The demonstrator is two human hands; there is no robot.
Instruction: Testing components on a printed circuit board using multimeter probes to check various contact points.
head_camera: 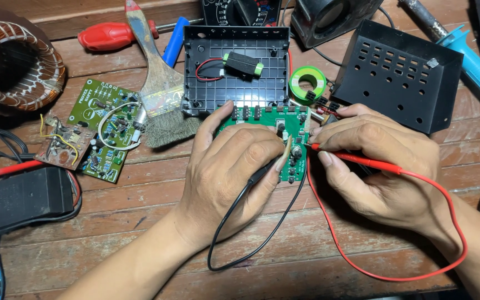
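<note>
Left hand [234, 166] pinches the black probe [262, 171], right hand [379, 166] grips the red probe [356, 158], both tips on the green board [262, 115]; light, stiff, fragile, best held by its edges.

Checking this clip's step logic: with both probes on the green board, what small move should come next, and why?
Probably hold both tips steady. The left hand presses the black probe and the right hand the red probe onto the green circuit board; both look placed, though the contact points are hidden.
</note>
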